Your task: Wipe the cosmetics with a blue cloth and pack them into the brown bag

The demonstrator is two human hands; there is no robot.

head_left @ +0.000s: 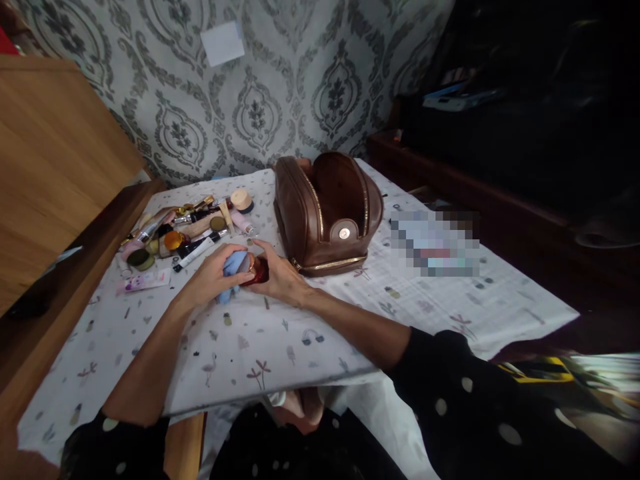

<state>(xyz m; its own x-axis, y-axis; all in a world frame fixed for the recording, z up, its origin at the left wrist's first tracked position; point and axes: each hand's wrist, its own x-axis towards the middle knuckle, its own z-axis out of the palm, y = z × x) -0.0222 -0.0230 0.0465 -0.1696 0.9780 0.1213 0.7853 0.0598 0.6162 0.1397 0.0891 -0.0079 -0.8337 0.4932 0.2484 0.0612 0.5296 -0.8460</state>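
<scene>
My left hand (213, 275) is closed on a light blue cloth (231, 272), which it presses against a small dark red jar (259, 269). My right hand (280, 275) holds that jar from the other side, fingers curled round it. Just beyond my right hand stands a brown leather bag (320, 220), its zipped top gaping open. A pile of cosmetics lies to the left of the bag, with an orange-lidded jar (175, 241), a round beige-topped jar (241, 199) and a white tube with a black cap (195, 253) among several others.
A white patterned cloth (295, 333) covers the table. A pink and white tube (145, 281) lies at the pile's near edge. Right of the bag is a blurred-out flat object (435, 243). A wooden panel (60, 153) rises at the left, and a patterned wall stands behind.
</scene>
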